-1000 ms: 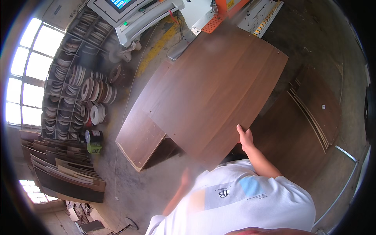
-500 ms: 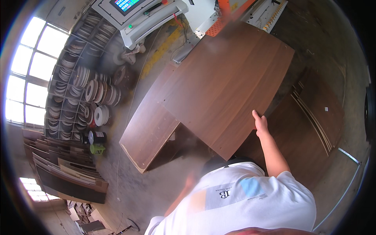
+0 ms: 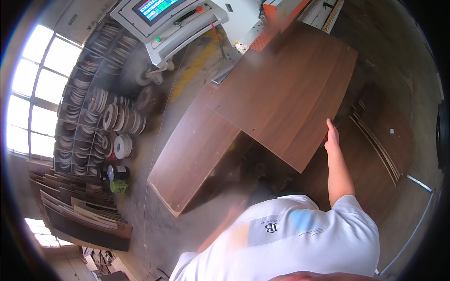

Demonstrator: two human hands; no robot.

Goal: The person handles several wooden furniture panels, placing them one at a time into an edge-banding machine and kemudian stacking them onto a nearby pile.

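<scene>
A large brown wood-grain panel (image 3: 286,89) lies with its far end at a machine with an orange guard (image 3: 269,35). My right hand (image 3: 332,133) grips its right edge, thumb up along the side and the other fingers mostly hidden by the board. Under the panel's left part is a lower brown board (image 3: 197,150) with a pale, worn near edge, jutting out to the left. My left hand (image 3: 238,208) hangs low near my waist, blurred and apart from the panel; its fingers cannot be made out.
The grey control console (image 3: 173,33) with a lit screen stands far left. Racks of edge-banding rolls (image 3: 112,117) line the left wall, above leaning boards (image 3: 84,215). Stacked brown panels (image 3: 375,140) lie at my right. A green stool (image 3: 118,186) stands by dark buckets.
The panel has slid forward and right toward the machine, uncovering more of the lower board. My right hand has travelled along with it, still on its edge.
</scene>
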